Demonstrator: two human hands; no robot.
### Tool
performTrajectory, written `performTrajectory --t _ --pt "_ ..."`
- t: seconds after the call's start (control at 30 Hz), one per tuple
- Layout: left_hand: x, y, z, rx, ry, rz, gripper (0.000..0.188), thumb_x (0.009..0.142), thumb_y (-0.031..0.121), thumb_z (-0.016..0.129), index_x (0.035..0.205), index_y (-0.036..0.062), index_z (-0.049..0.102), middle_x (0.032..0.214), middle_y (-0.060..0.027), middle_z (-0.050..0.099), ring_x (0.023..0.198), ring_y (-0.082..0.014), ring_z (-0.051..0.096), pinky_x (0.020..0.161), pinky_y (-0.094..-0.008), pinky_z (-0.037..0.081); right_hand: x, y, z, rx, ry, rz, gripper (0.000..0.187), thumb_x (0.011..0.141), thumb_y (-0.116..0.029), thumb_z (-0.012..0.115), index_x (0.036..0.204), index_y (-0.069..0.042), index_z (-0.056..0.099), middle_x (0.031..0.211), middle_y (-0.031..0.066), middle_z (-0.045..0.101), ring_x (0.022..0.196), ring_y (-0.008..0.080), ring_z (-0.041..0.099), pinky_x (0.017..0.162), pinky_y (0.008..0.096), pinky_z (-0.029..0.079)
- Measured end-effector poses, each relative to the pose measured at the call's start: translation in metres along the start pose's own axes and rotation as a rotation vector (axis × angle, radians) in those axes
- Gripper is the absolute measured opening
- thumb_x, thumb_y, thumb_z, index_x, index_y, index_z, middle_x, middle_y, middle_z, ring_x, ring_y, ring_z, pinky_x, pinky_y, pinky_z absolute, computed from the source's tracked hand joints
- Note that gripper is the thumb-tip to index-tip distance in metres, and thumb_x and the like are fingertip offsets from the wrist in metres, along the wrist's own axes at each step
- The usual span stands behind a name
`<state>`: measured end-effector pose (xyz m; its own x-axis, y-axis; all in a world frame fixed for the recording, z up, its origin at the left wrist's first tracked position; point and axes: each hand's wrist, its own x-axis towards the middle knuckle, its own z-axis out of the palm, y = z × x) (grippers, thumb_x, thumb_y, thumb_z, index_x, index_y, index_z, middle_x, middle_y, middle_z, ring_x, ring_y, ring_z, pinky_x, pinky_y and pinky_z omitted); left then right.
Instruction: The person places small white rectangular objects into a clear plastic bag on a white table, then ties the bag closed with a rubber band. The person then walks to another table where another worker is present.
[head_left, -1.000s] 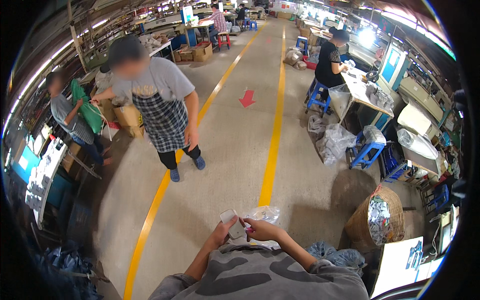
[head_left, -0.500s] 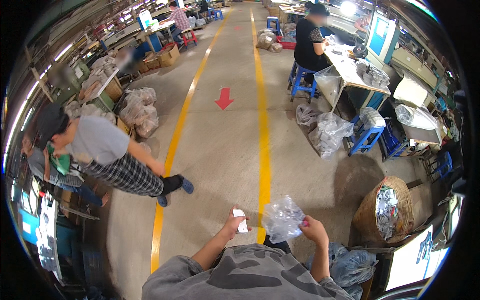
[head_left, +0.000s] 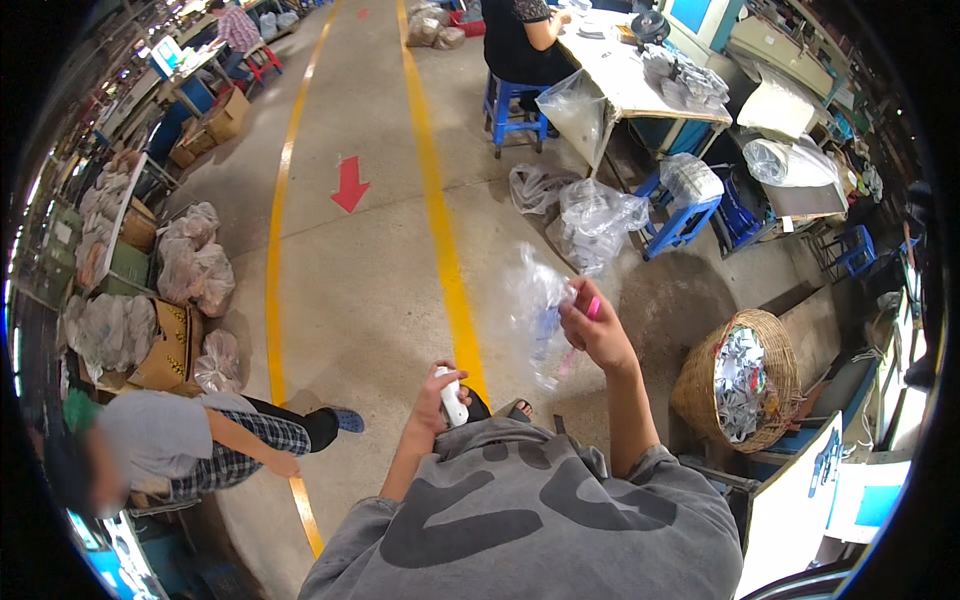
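My left hand (head_left: 427, 408), low in front of my shirt, is closed round a small white oblong object (head_left: 455, 404); its exact kind cannot be made out. Up and to the right, my right hand (head_left: 603, 332) pinches a crumpled clear plastic bag (head_left: 533, 312), which hangs out to the left of the fingers and is blurred. Something bright pink (head_left: 594, 308) shows at the fingers of that hand; whether it belongs to the bag is unclear. Both hands are over the concrete floor and apart from each other.
A wicker basket (head_left: 690, 385) of grey-white scraps stands at my right. Filled clear bags (head_left: 590, 225) and a blue stool (head_left: 685, 222) lie beyond it, by a worktable (head_left: 610, 65) where a person sits. Another person (head_left: 165, 440) is close on the left. Yellow lines (head_left: 437, 205) mark the aisle.
My right hand has lifted the plastic bag higher and farther forward. The left hand still grips the white object. My view has turned right and down, and the person at left is nearer.
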<state>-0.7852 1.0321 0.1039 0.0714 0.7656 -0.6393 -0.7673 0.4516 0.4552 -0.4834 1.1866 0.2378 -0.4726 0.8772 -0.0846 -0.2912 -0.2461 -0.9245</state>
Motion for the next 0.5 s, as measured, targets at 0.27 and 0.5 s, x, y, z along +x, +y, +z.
performTrajectory --t 0.27,0.5 --pt "0.104 0.127 0.01 -0.198 0.033 0.04 0.022 0.106 0.032 0.058 0.124 0.0195 0.057 0.111 -0.0119 0.065 0.068 -0.0206 0.055 0.065 -0.0393 0.051 0.182 -0.029 0.013 0.466 0.072 -0.03 0.037 0.097 -0.001 0.063 0.132 -0.01 0.06 0.093 -0.0003 0.067 0.058 0.0045 0.05 0.045 0.0216 0.032" --pt "0.205 0.281 0.032 -0.239 -0.097 0.37 0.057 0.108 0.043 0.049 0.149 0.0042 0.055 0.134 -0.0154 0.069 0.107 -0.0321 0.072 0.096 -0.0505 0.059 0.342 0.0 0.027 -0.593 -0.018 0.079 0.042 0.093 -0.001 0.06 0.135 -0.005 0.062 0.103 0.0038 0.072 0.094 0.0204 0.068 0.082 0.0327 0.055"
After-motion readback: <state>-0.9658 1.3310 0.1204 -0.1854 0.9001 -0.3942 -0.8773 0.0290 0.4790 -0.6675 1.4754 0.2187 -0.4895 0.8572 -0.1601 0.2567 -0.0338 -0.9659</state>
